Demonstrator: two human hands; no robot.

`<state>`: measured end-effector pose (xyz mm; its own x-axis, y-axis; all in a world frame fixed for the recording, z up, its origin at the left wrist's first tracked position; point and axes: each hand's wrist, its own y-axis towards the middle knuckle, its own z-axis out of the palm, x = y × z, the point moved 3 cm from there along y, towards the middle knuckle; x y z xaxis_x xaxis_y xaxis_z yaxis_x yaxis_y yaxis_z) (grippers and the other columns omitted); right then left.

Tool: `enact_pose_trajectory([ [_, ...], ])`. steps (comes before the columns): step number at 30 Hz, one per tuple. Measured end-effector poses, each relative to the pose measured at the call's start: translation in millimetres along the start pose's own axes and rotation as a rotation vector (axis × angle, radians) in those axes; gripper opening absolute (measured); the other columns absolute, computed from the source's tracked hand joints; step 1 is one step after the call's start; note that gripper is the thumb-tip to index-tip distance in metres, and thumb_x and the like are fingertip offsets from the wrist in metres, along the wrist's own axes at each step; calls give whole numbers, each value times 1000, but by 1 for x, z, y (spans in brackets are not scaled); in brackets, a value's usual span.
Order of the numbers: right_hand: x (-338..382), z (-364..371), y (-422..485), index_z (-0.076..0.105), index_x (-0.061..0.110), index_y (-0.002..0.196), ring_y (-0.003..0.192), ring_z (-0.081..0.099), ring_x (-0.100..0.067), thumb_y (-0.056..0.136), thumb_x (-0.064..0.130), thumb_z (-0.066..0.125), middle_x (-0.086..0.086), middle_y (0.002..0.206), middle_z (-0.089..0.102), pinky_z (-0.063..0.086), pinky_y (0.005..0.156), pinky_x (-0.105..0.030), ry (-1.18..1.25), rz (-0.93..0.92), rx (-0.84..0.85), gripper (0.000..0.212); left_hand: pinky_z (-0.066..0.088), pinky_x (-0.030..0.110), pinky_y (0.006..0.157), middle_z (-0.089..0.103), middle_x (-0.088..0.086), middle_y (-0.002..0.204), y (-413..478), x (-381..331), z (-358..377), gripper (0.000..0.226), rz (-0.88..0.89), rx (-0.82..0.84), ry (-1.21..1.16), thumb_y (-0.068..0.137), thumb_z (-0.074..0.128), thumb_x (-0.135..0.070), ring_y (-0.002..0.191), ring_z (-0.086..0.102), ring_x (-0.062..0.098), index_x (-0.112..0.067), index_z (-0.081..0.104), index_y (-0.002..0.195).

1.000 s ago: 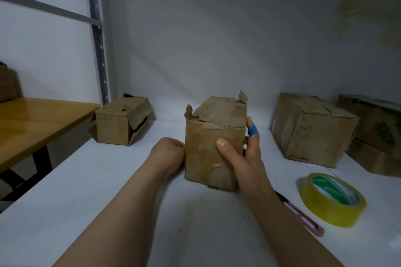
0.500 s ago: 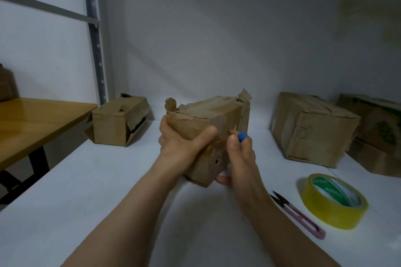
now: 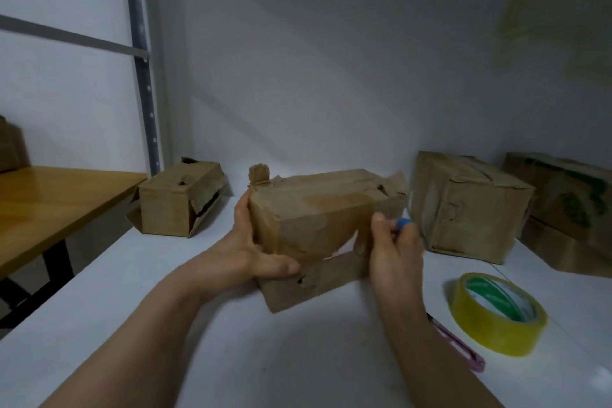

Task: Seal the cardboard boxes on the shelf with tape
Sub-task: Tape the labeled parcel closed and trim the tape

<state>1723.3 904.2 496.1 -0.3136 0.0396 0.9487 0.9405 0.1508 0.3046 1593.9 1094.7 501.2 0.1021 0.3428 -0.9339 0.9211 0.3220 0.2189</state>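
Observation:
A worn brown cardboard box [image 3: 318, 225] lies tipped on its side on the white shelf [image 3: 231, 358], in the middle of the view. My left hand [image 3: 255, 248] grips its left end, thumb across the lower front. My right hand [image 3: 394, 242], with a blue band on one finger, holds the box's right end with curled fingers. A loose flap hangs open along the box's bottom front. A roll of yellow tape [image 3: 496, 315] lies on the shelf to the right, untouched.
Pink snips [image 3: 460, 348] lie beside the tape, partly behind my right forearm. A small torn box [image 3: 178, 199] sits at the back left. Larger boxes [image 3: 463, 205] stand at the back right. A wooden table [image 3: 49, 202] adjoins the shelf on the left.
The box went from standing upright to lying on its side. My left hand moved from beside it to gripping its left end, and my right hand shifted to its right end.

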Motion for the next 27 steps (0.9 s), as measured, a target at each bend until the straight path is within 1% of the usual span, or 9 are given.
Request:
enact_pose_trajectory([
  [5,10,-18,5,45,27,116,114,46,-19,98,42,52,0,121,46,38,97,-39,65,-109,-176,24,46,35,109,42,-9,150,-9,5,-15,133,41,133,-71,48,97,-38,136,46,9,-55,11,148],
  [10,10,-19,10,47,32,119,92,53,-3,104,37,41,12,99,55,36,78,-32,137,-73,-94,17,47,31,107,42,-10,150,-7,-1,-8,126,96,130,-122,55,90,-22,136,46,9,-50,14,152],
  [13,10,-17,7,49,30,117,90,54,-4,104,35,42,9,97,57,38,72,-28,150,-73,-77,16,41,51,112,43,0,152,-5,0,-10,126,145,94,-199,58,92,-20,138,45,24,-43,15,155],
  [15,12,-15,3,50,27,118,85,54,1,104,32,43,10,95,57,38,68,-24,155,-90,-55,16,35,58,115,39,5,155,-4,1,-17,136,132,55,-277,55,97,-29,140,43,30,-39,8,158],
  [19,15,-10,-3,50,29,115,90,55,6,104,34,46,14,99,57,39,71,-21,127,-135,0,13,45,46,110,31,-6,160,-9,-4,-22,149,117,-131,-353,43,96,-52,138,47,21,-47,0,157],
  [21,14,-7,-4,50,30,113,96,57,0,102,39,49,14,102,58,44,77,-24,103,-159,3,15,39,50,114,23,-11,161,-15,-14,-21,130,186,-387,-149,55,89,-54,143,38,20,-52,6,154],
  [23,12,-4,-5,51,32,112,98,59,-4,99,44,52,11,105,60,48,84,-31,71,-196,5,17,31,53,118,21,-10,157,-23,-34,-13,100,369,-676,261,73,73,-35,145,28,21,-38,16,155],
  [24,12,-2,-6,51,33,111,98,60,-6,98,45,53,10,107,60,50,86,-33,52,-216,11,18,30,52,118,25,-6,154,-27,-48,-3,89,495,-741,461,76,67,-23,144,28,22,-29,24,153],
  [27,12,0,-9,52,30,110,97,60,-9,98,43,56,5,106,61,53,83,-37,32,-292,32,18,34,44,114,38,5,148,-22,-85,40,63,736,-561,789,80,61,-11,138,35,23,-21,47,141],
])
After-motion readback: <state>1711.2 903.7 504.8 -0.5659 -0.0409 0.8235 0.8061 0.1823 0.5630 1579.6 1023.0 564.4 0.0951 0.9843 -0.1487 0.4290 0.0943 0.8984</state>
